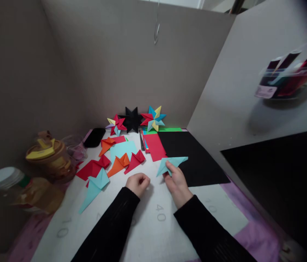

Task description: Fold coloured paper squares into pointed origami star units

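Left of my fingers lie folded pieces: a blue one (95,185), then orange (118,163) and red (135,160) just ahead. My left hand (137,183) rests curled and empty on the surface (153,233). My right hand (177,182) pinches the blue fold (171,164) at its near edge, fingers (169,168) narrow on it. I judge it light, thin and quick to crease or slip, so best held at the thick folded middle, not the tips. Black paper (194,156) lies beyond.

My right hand (177,183) pinches a folded light-blue paper piece (170,164) at its 12 o'clock; my left hand (137,183), loosely curled, rests at its 9 o'clock. Black sheet (194,160) lies at 2 o'clock.
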{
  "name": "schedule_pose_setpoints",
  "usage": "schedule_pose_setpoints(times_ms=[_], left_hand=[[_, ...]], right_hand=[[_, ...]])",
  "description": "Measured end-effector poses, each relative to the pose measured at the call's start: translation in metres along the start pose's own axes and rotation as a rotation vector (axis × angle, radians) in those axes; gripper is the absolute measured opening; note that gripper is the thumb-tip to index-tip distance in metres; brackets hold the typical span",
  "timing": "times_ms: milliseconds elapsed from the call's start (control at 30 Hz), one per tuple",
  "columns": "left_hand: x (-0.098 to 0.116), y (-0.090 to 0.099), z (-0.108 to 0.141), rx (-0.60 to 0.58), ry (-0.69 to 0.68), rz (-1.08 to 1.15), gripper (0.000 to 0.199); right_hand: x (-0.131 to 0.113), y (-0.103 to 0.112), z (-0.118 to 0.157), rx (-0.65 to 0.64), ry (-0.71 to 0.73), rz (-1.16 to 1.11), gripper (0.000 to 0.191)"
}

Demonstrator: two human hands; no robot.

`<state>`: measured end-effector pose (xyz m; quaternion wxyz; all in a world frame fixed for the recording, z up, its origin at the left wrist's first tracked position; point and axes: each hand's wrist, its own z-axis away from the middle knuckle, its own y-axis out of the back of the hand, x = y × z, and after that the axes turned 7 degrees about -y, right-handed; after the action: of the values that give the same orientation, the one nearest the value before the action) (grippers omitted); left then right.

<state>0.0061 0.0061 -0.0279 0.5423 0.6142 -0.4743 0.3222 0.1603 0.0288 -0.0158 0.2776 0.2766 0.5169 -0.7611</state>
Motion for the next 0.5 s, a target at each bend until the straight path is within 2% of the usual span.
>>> schedule_pose_setpoints(times_ms=[33, 100, 133, 233, 300, 400, 500], left_hand=[[0.001, 0.0, -0.001, 0.068, -0.004, 0.062, 0.016], [0.002, -0.002, -0.002, 0.196, -0.002, 0.24, 0.034], [0.002, -0.002, -0.003, 0.22, 0.011, 0.332, 0.039], [0.003, 0.001, -0.006, 0.225, 0.077, 0.476, 0.032], [0.004, 0.009, -0.009, 0.322, 0.123, 0.471, 0.03], [0.006, 0.027, -0.014, 0.547, 0.222, 0.515, 0.033], [0.005, 0.039, -0.019, 0.675, 0.299, 0.622, 0.034]], right_hand=[[0.002, -0.001, 0.003, -0.006, -0.01, 0.017, 0.023], [0.008, -0.006, 0.011, -0.065, -0.059, 0.065, 0.025], [0.012, -0.009, 0.016, -0.109, -0.091, 0.092, 0.026], [0.024, -0.019, 0.027, -0.221, -0.178, 0.191, 0.026], [0.027, -0.027, 0.025, -0.232, -0.177, 0.246, 0.023], [0.021, -0.043, 0.003, -0.166, -0.085, 0.286, 0.03], [0.009, -0.069, -0.035, -0.082, 0.006, 0.399, 0.066]])
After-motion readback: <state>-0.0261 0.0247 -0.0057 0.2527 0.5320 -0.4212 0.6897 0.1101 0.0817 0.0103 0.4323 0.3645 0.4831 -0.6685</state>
